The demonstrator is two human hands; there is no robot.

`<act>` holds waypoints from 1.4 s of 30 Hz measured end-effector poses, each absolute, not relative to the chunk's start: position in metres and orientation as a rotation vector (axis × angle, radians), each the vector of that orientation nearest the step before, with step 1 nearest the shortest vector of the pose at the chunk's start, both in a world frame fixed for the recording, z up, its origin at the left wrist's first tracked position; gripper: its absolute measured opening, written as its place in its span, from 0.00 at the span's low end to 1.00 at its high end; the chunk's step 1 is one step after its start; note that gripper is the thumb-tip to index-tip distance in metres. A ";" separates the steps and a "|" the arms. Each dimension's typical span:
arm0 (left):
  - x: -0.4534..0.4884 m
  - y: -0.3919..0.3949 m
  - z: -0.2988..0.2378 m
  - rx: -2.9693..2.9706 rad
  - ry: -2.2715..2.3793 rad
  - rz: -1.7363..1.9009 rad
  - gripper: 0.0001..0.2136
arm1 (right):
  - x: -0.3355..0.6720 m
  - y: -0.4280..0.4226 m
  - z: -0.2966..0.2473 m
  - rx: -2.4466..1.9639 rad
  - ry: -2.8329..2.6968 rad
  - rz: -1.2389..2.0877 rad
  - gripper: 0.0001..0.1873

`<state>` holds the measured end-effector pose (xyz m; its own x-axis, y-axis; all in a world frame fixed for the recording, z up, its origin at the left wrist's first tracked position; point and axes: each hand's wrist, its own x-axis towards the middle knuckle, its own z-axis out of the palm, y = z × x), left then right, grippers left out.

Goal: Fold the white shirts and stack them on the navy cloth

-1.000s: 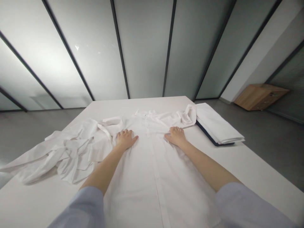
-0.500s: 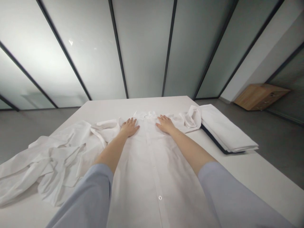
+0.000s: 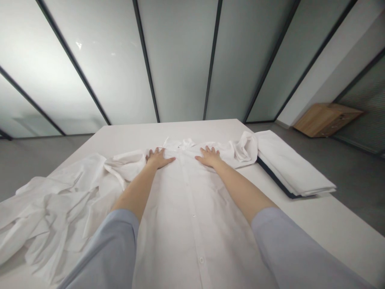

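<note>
- Left hand (image 3: 158, 158): open and wide, fingers spread, palm flat on the shirt near the collar, gripping nothing.
- Right hand (image 3: 209, 157): open in the same way, on the other side of the placket, also near the collar.
- Firm, even pressure from flat palms, with fingers spread and no pinching, should smooth the cloth best; working outward from the placket would likely keep new creases from forming.
- The long white cotton button-front shirt (image 3: 192, 224) lies face up along the middle of the white flat worktop (image 3: 331, 208), its collar toward the far edge and its hem out of view past the near edge.
- Small white round buttons (image 3: 201, 260) run down the placket, and the front lies mostly smooth.
- Crumpled white fabric (image 3: 57, 212), probably the shirt's sleeve and side, bunches over the left edge.
- Another bunched white fold (image 3: 246, 147) sits by the far right corner, touching a stack of folded white cloth (image 3: 291, 164).
</note>
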<state>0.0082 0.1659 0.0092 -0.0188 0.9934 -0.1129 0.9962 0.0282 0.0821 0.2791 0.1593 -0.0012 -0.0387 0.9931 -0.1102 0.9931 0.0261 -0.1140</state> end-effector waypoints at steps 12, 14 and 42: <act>0.018 0.137 0.000 2.098 2.279 0.011 0.42 | 0.275 0.148 -0.012 -2.186 -2.196 0.201 0.42; 0.021 0.124 0.000 2.136 2.339 0.089 0.37 | 0.277 0.152 -0.012 -2.197 -2.185 0.246 0.45; 0.023 0.122 0.013 2.351 2.295 0.169 0.28 | 0.269 0.095 -0.011 -2.166 -2.206 0.211 0.40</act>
<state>0.0227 0.1219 0.0132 0.0264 0.9841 0.1759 0.9992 -0.0207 -0.0343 0.2689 0.0949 -0.0105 -0.0228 0.9977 -0.0645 0.9918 0.0145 -0.1266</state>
